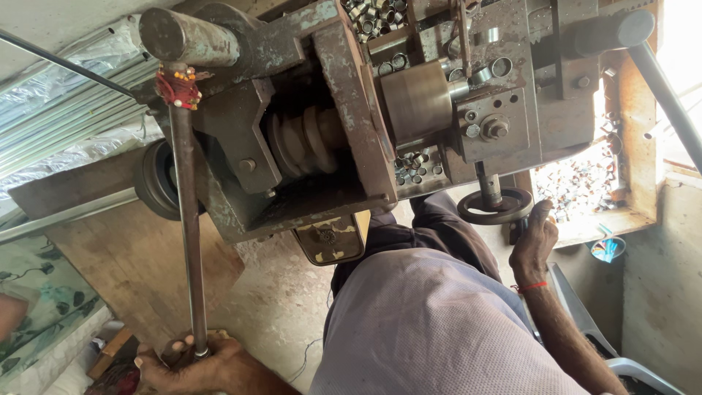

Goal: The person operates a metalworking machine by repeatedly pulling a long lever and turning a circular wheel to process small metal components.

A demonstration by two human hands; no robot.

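left hand (191, 363): lower left, wrapped tight round the long lever (186, 219)
right hand (532, 238): fingers curled on the handwheel (496, 206), centre right

The machine (351, 110) fills the upper centre of the frame. A long lever (189, 219) runs down from its upper left to the left hand (194, 366) at bottom left. The handwheel (496, 206) sits lower right of the machine, the right hand (532, 241) just beside it. Small metal rings (578, 183) lie in a tray at the right.

left hand (194, 363) clenched, right hand (532, 241) raised gripping
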